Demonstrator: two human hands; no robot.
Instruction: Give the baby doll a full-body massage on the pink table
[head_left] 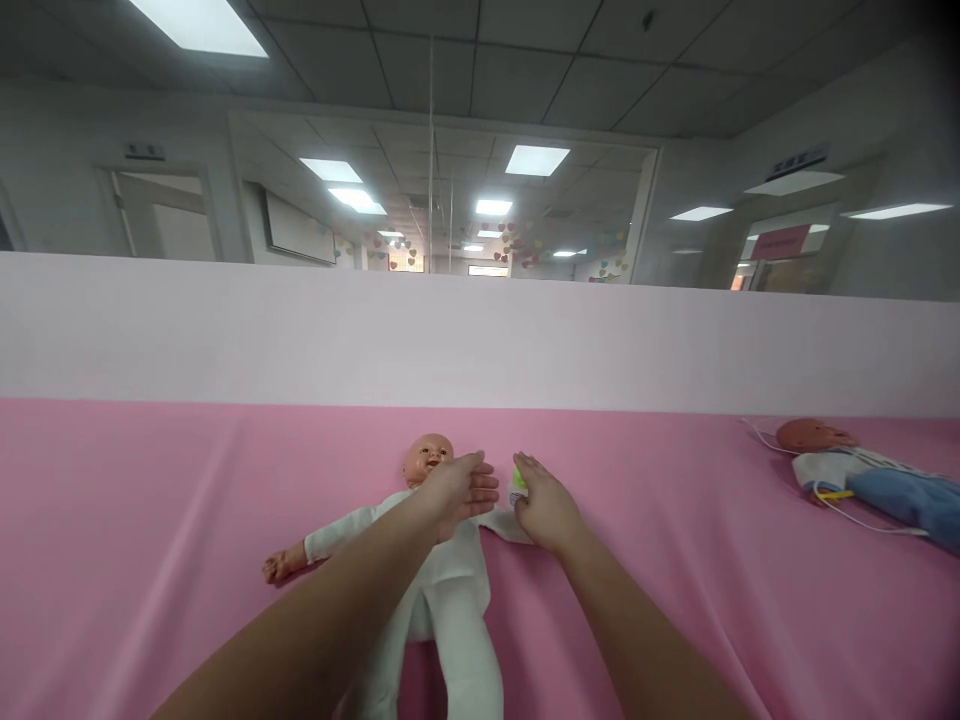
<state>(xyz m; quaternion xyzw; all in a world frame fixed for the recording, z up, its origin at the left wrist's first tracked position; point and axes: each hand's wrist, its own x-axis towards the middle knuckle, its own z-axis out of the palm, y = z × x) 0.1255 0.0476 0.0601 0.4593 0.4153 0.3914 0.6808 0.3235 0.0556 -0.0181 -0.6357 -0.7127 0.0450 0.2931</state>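
Two bare forearms reach forward from the bottom of the view, over a doll in a white suit. It lies face up on the pink-covered bench, arms out to the sides and legs toward the person, a pose that leaves its front easy to reach. The left hand hovers flat over the doll's upper chest, just below the chin. Its grip is spread with the fingers straight and holds nothing, and whether the palm touches the cloth cannot be told. Just beside it, the right hand has its grip curled round a small green and white thing, held near the doll's shoulder. Most of that thing is hidden by the fingers, so its kind stays unclear. Well apart, at the right edge of the bench, a second doll in blue trousers lies on its back with a thin cord trailing beside it. Behind the bench stands a pale panel, with ceiling lights beyond.
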